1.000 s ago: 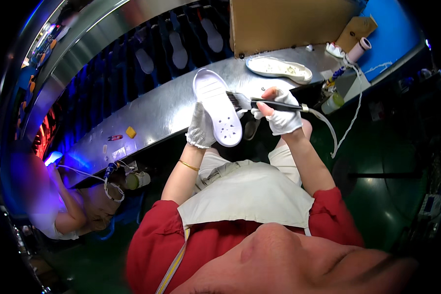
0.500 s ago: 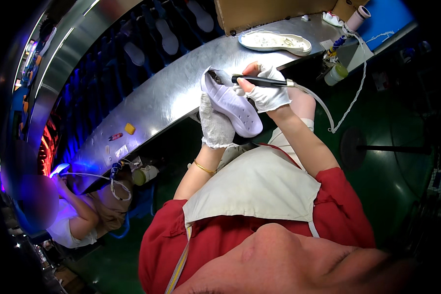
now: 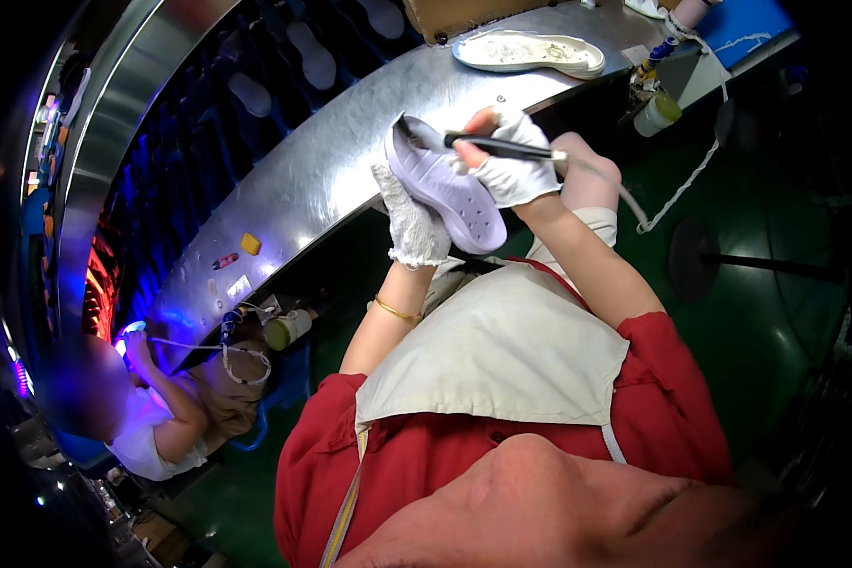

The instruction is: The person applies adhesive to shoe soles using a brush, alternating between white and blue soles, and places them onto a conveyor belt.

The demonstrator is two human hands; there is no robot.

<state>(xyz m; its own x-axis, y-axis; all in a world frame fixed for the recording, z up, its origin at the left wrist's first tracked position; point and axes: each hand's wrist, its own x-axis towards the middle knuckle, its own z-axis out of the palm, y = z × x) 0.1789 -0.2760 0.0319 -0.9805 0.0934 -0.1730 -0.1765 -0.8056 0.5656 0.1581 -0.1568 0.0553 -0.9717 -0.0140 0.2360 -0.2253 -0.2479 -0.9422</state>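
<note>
My left hand, in a white knit glove, grips a pale lavender foam clog from its left side. The clog is tilted over the front edge of the bench, its holed toe towards me and its heel away. In a fingertip-less white glove, my right hand closes around a black pen-shaped tool with a pale hose at its rear end. The tool's front end is at the clog's opening; its very tip is hard to make out. A separate off-white shoe sole lies on the bench beyond.
The curved metal bench runs from far right to near left. It carries a yellow block and a small red item. Soles stand on a dark rack behind. A capped jar hangs at right. Another person works at left.
The view has shifted slightly. Both hands stay on the clog and the tool; the clog has turned slightly, and the hose has swung beside my right arm.
</note>
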